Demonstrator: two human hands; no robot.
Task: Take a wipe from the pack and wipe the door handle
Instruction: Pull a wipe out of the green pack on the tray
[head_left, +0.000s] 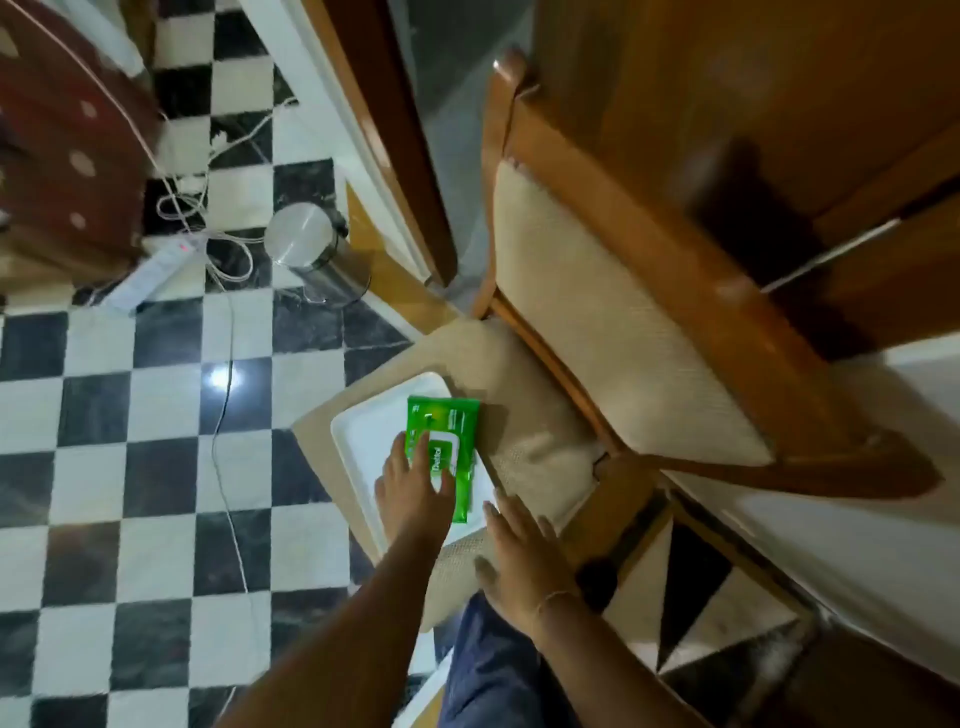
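A green pack of wipes (451, 436) lies on a white tray (363, 431) set on the cushioned seat of a wooden chair (535, 447). My left hand (415, 486) rests flat on the pack's near end, fingers spread over its white lid label. My right hand (519, 558) hovers just right of the pack above the seat's front edge, fingers apart, holding nothing. A wooden door (384, 135) stands beyond the chair; no handle shows on it in this view.
A steel pedal bin (311, 249) stands on the black-and-white checkered floor by the door frame. A white power strip (150, 275) with trailing cables lies to the left. The chair's padded backrest (613, 322) rises on the right.
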